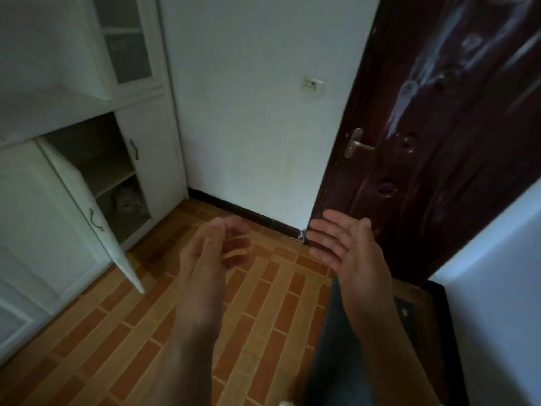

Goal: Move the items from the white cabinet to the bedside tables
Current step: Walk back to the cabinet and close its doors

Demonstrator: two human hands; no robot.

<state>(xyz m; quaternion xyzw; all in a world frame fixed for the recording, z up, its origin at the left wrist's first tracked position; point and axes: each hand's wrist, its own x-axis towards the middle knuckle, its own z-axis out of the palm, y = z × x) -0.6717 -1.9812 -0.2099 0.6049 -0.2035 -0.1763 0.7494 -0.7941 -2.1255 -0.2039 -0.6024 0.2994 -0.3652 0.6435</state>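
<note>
Cabinet (155, 148) of smooth white panels stands at the left, one lower door (58, 215) swung open with a curved dark handle. Inside, on the bottom level beneath a bare flat shelf, lies a pale crumpled bundle (127, 197), too blurred to identify. Rectangular floor tiles (117, 332) in orange and tan form a brick pattern. The left hand (210, 250) hangs over them, fingers loosely curled and holding nothing, right of the bundle and well apart from it. The right hand (342, 247) is spread flat, palm inward, also holding nothing. Behind it stands a glossy dark wooden door (439, 142) with a brass lever (355, 143).
</note>
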